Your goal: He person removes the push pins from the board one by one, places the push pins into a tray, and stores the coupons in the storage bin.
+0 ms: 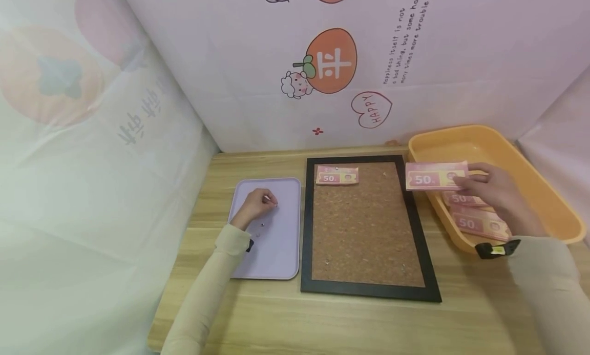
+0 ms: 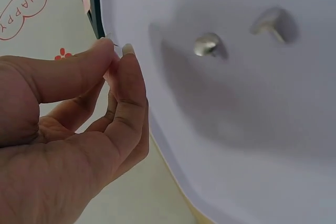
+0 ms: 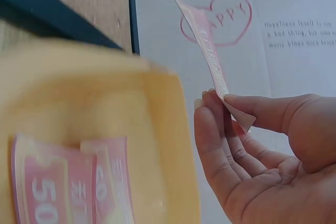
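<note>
My left hand (image 1: 258, 205) is over the lilac tray (image 1: 282, 260), its thumb and forefinger pinching a thumbtack; only the thin pin (image 2: 115, 44) shows between the fingertips. Two silver thumbtacks (image 2: 208, 44) lie on the tray beneath. My right hand (image 1: 500, 193) pinches a pink and yellow coupon (image 1: 424, 179) marked 50 by its right end, above the left rim of the yellow basin (image 1: 479, 134). Between the hands lies a black-framed corkboard (image 1: 364, 227). Another such coupon (image 1: 328, 179) is fixed at its upper left, with a tack at its top edge.
More 50 coupons (image 1: 475, 223) lie inside the basin. Small shiny tacks (image 1: 384, 173) show near other corners of the corkboard. A wooden table (image 1: 350, 324) carries everything, with a printed white cloth (image 1: 249, 88) behind it and more cloth at the sides.
</note>
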Demonstrator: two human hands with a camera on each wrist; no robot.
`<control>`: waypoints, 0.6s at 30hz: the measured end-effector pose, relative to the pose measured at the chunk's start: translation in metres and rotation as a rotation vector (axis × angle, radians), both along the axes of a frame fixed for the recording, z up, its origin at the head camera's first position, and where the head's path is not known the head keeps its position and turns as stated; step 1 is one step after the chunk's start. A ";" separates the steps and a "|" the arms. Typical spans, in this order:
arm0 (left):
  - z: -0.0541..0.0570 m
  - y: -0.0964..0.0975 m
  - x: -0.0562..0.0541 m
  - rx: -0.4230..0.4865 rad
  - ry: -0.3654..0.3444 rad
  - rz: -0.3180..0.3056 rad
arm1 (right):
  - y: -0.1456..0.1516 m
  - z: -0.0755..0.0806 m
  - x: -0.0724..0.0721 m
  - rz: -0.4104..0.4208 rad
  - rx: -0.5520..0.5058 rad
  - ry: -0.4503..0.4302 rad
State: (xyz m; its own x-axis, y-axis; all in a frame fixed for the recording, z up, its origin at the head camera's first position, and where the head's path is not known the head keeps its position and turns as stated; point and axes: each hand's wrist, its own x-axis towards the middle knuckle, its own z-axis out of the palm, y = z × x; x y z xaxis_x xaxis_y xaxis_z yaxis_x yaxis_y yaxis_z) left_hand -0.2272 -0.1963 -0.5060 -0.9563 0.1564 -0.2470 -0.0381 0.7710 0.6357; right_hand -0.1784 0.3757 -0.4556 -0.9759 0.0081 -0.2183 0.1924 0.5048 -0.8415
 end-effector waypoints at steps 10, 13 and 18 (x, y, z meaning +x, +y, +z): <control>-0.006 -0.010 0.009 -0.022 -0.008 0.021 | 0.044 -0.005 0.011 -0.079 -0.063 0.033; -0.006 -0.012 0.010 -0.040 -0.028 0.017 | 0.051 -0.008 0.018 -0.083 -0.024 0.010; -0.006 -0.013 0.011 -0.045 -0.053 0.012 | 0.065 -0.018 0.029 -0.087 0.041 -0.003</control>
State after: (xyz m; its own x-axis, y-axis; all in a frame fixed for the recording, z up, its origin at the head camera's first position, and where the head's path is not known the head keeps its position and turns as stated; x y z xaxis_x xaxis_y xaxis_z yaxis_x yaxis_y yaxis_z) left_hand -0.2159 -0.2094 -0.5124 -0.9433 0.1328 -0.3042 -0.0804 0.7978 0.5975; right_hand -0.1491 0.4405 -0.4732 -0.9705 0.1014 -0.2187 0.2391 0.5199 -0.8201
